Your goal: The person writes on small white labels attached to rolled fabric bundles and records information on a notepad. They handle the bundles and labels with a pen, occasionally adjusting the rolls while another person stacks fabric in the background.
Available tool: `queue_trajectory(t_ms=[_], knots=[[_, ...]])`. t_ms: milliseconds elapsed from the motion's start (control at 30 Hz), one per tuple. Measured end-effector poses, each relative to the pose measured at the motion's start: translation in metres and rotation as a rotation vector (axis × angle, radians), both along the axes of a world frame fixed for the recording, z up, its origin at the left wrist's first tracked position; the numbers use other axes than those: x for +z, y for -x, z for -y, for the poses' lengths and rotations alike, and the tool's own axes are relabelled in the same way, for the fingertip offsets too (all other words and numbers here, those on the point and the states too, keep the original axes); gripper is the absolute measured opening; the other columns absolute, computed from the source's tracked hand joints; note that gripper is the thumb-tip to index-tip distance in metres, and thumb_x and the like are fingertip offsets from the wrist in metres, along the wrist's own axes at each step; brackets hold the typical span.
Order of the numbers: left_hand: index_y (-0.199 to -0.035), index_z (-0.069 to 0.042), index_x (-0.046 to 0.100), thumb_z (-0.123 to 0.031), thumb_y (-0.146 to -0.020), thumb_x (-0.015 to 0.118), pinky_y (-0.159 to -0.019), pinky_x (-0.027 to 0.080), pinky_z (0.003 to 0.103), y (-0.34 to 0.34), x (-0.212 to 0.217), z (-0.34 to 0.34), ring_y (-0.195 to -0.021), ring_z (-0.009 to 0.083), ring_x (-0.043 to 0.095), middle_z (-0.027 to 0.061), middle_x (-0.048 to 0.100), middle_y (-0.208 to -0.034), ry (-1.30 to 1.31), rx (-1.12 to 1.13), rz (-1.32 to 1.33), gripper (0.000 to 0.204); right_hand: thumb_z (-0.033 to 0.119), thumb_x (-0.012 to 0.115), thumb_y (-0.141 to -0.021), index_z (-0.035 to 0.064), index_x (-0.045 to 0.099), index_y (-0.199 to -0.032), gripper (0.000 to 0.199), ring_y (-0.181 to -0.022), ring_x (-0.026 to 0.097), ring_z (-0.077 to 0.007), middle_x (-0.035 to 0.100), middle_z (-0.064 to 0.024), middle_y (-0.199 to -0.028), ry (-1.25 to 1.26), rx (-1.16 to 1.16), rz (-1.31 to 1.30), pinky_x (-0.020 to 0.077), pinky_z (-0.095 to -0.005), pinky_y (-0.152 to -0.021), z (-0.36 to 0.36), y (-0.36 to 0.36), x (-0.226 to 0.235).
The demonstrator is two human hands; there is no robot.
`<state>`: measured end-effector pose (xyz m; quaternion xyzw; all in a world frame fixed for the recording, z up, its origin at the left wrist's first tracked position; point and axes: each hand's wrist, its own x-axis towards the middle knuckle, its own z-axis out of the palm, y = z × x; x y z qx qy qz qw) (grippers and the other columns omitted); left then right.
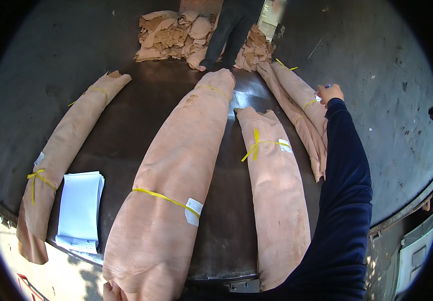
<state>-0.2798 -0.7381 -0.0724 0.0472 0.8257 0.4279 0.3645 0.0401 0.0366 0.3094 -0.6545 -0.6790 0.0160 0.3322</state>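
At the far right, my right hand (329, 93) is closed around a slim blue-tipped pen (328, 86). Its fingers are at a white tag (318, 99) on a tan leather roll (299, 86) tied with yellow string. Down at the lower edge, my left hand (110, 292) shows only in part, its fingers curled against the near end of the large middle leather roll (171, 165). Yellow string (161, 195) binds that roll, and a white tag (194, 211) is tucked under it. Another tied leather roll (276, 200) lies right of it.
A leather roll (71, 145) lies at the left beside a stack of white papers (80, 205). Behind the dark platform (231, 236), a person in dark trousers (229, 32) stands among piled leather (176, 37). Dark walls (392, 110) curve along both sides.
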Motion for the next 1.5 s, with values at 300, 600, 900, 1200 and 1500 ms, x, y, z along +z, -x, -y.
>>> queue_trajectory(t_ms=[300,600,900,1200,1500], knots=[[-0.093,0.004,0.058,-0.023,-0.098,0.052,-0.052,0.046,0.036,0.008,-0.001,0.004,-0.059,0.0209,0.058,0.0134,0.061,-0.069,0.033,-0.102,-0.077,0.028,0.018,0.065,-0.09,0.0015,0.072,-0.105,0.023,-0.075,0.071,-0.0259,0.073,-0.017,-0.086,-0.139,0.405,-0.138,0.0547,-0.0329,-0.072,0.147,-0.022,-0.143],[-0.105,0.007,0.055,-0.036,-0.095,0.057,-0.072,0.05,0.043,0.038,-0.045,0.021,-0.076,0.0324,0.06,0.0198,0.062,-0.082,0.13,-0.43,-0.218,0.044,0.017,0.068,-0.085,0.0013,0.058,-0.124,0.044,-0.108,0.063,-0.0432,0.063,-0.0271,-0.12,0.045,0.052,0.023,0.0499,-0.0459,-0.094,0.347,-0.145,-0.305],[-0.114,0.008,0.06,-0.05,-0.087,0.072,-0.073,0.051,0.03,0.044,-0.061,0.021,-0.085,0.015,0.063,0.0082,0.067,-0.098,-0.193,-0.246,0.319,0.065,0.019,0.066,-0.086,0.0018,0.056,-0.128,0.046,-0.108,0.063,-0.043,0.064,-0.0274,-0.119,0.157,-0.1,-0.039,0.05,-0.0458,-0.092,0.358,-0.149,-0.322],[-0.131,0.001,0.052,-0.044,-0.089,0.072,-0.088,0.053,0.033,0.04,-0.052,0.014,-0.1,0.0169,0.064,0.0081,0.067,-0.114,-0.412,-0.345,0.209,0.065,0.017,0.061,-0.088,0.0024,0.055,-0.127,0.042,-0.117,0.057,-0.0423,0.06,-0.0246,-0.127,0.024,-0.048,0.08,0.0451,-0.0469,-0.098,0.393,-0.152,-0.338],[-0.128,0.002,0.057,-0.049,-0.084,0.075,-0.085,0.054,0.032,0.03,-0.046,0.02,-0.1,0.0187,0.066,0.0114,0.068,-0.113,-0.273,-0.371,0.34,0.07,0.016,0.059,-0.089,0.0032,0.053,-0.13,0.043,-0.127,0.05,-0.0389,0.057,-0.0206,-0.135,0.054,-0.1,0.139,0.0397,-0.0498,-0.104,0.41,-0.143,-0.336]])
